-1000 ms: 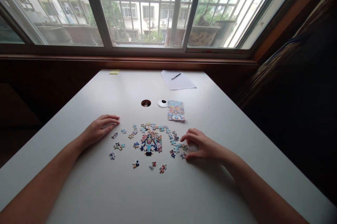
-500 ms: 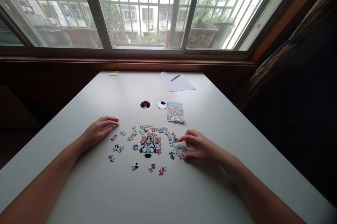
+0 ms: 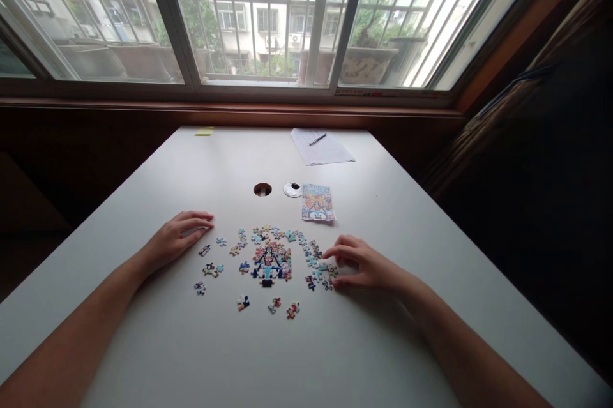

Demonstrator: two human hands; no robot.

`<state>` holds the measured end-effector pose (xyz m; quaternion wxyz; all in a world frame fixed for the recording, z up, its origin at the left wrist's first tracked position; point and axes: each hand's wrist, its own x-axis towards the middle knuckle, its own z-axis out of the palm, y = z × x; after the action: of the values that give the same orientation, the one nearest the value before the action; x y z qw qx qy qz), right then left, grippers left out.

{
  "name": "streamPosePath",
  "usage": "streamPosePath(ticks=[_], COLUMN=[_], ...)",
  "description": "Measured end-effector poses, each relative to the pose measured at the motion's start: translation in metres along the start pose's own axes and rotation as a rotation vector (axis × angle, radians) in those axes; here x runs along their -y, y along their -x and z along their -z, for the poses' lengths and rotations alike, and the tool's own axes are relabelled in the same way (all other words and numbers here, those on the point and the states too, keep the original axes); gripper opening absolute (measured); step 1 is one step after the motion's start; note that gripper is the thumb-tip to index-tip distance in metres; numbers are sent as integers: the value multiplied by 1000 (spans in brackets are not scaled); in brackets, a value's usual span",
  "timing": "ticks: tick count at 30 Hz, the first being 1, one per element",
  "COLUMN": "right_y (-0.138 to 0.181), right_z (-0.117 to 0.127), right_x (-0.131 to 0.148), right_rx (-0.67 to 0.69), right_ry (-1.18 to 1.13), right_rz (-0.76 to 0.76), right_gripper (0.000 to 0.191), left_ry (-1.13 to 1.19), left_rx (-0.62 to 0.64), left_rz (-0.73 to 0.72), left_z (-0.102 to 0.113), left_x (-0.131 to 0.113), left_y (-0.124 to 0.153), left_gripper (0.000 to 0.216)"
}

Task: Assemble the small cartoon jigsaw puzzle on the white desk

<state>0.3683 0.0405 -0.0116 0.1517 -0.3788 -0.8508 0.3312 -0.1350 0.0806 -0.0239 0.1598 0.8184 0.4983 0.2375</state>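
Note:
A partly joined jigsaw puzzle (image 3: 272, 262) lies in the middle of the white table, with loose pieces scattered around it. My left hand (image 3: 179, 237) rests on the tabletop left of the pieces, fingers stretched out and holding nothing. Just beyond its fingertips lies a light-blue puzzle piece (image 3: 221, 242). On the other side, my right hand (image 3: 360, 264) has thumb and fingers apart, its tips at the edge of a cluster of puzzle pieces (image 3: 318, 267). Whether a fingertip touches a piece there is hard to tell. Several single pieces, one a black-and-white puzzle piece (image 3: 243, 302), lie nearer to me.
A picture sheet (image 3: 318, 203) of the puzzle lies behind the pieces. Beside it are a round cover (image 3: 291, 190) and a cable hole (image 3: 262, 189). Farther back are papers (image 3: 325, 151) with a pen (image 3: 317, 139) and a yellow sticky note (image 3: 204, 131). A barred window stands behind.
The view has shifted very slightly. Both hands and the puzzle pieces keep their places.

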Motion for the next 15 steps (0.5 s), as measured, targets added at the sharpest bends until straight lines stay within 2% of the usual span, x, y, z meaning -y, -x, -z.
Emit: streamPosePath(ticks=[15], right_y=[-1], right_z=[0], right_x=[1], right_rx=[-1], right_ry=[-3], right_rz=[4], right_gripper=[43], left_ry=[27], left_rx=[5], left_rz=[27], left_z=[0], left_x=[-5], left_y=[-1], left_gripper=[45])
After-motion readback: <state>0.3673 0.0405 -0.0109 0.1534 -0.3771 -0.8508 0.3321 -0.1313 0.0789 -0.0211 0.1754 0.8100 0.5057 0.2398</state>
